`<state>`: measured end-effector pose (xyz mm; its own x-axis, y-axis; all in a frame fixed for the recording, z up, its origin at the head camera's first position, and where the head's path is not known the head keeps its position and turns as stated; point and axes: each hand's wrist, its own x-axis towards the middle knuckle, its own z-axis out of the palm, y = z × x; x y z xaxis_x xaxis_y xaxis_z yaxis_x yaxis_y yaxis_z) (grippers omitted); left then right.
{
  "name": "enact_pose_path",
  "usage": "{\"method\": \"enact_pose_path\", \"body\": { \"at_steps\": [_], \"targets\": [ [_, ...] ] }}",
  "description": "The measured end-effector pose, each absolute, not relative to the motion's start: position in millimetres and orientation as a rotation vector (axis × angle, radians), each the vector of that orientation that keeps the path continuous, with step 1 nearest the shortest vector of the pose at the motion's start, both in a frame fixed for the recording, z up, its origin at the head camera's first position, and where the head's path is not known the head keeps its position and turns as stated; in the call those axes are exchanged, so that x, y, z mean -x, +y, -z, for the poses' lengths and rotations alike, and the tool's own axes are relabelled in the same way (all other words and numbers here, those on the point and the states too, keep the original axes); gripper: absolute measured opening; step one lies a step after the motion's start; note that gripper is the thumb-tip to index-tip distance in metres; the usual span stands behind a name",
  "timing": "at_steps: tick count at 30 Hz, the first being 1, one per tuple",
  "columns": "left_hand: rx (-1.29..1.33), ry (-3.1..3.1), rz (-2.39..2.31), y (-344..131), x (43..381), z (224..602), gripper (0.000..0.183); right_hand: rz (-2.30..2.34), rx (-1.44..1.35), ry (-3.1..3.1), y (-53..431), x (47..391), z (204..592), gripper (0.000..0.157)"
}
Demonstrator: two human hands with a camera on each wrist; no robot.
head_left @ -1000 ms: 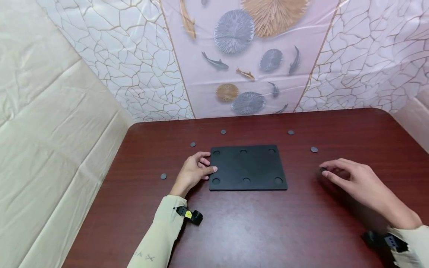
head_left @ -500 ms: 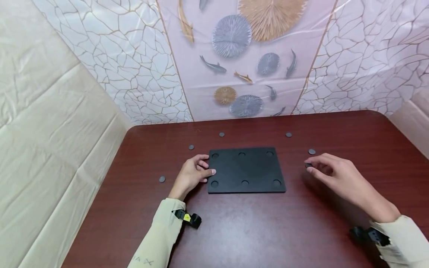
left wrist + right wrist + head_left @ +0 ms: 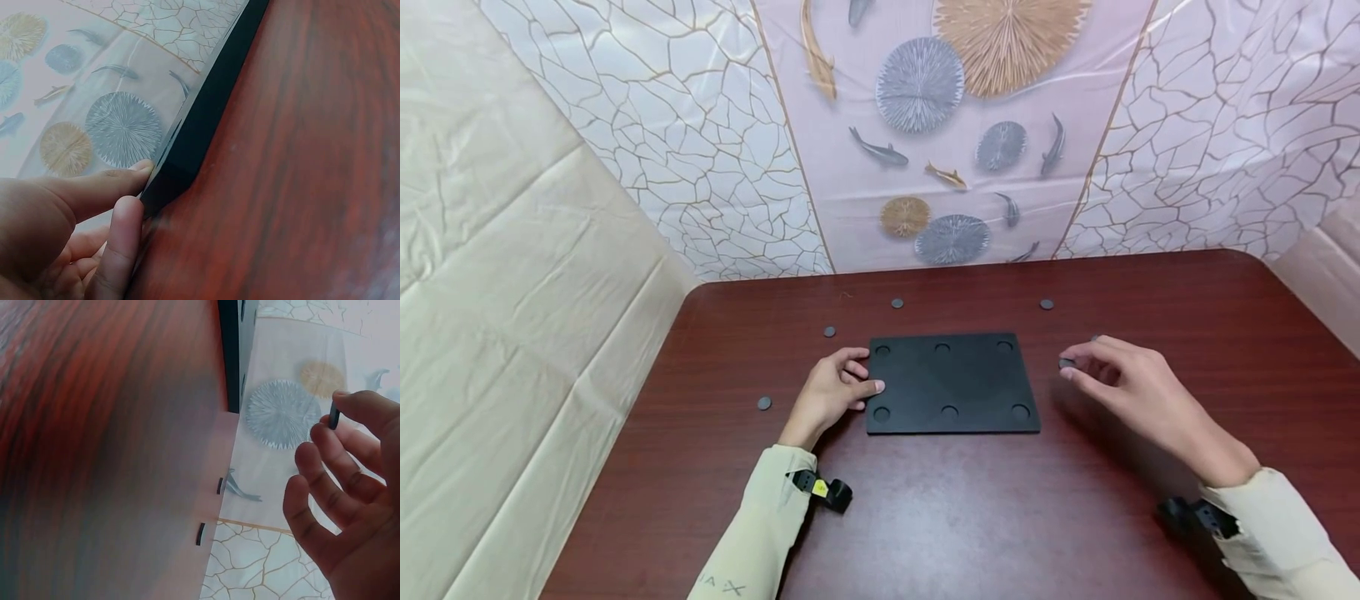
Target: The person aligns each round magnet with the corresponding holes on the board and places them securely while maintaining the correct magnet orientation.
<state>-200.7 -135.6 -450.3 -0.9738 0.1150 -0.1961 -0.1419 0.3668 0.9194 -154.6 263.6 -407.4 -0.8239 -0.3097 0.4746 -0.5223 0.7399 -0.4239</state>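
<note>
A flat black board point(image 3: 952, 383) with several round recesses lies on the table. My left hand point(image 3: 827, 392) grips its left edge, the thumb on top and the other fingers along the side. In the left wrist view, thumb and a finger meet the corner of the board point(image 3: 194, 137). My right hand point(image 3: 1135, 392) pinches a small dark round disc point(image 3: 1067, 363) between thumb and fingers, above the table just right of the board. The right wrist view shows that disc point(image 3: 334, 416) edge-on, with the remaining fingers loosely bent.
Loose dark discs lie around the board: a far-left disc point(image 3: 763, 403), a left disc point(image 3: 830, 332), a back disc point(image 3: 897, 303) and a back-right disc point(image 3: 1047, 304). Another disc point(image 3: 1095, 337) is mostly hidden behind the right hand. A patterned cloth point(image 3: 955, 167) hangs behind the table.
My right hand has moved left toward the board with the pinched disc, now partly covering a disc on the table. The left hand stays on the board's edge.
</note>
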Motion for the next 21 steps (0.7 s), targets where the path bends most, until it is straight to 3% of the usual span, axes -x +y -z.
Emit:
{"method": "enact_pose_path", "body": {
  "at_steps": [21],
  "targets": [
    [0.034, 2.405, -1.64, -136, 202, 452, 0.059, -0.79, -0.72, -2.433, 249, 164, 418, 0.03]
  ]
}}
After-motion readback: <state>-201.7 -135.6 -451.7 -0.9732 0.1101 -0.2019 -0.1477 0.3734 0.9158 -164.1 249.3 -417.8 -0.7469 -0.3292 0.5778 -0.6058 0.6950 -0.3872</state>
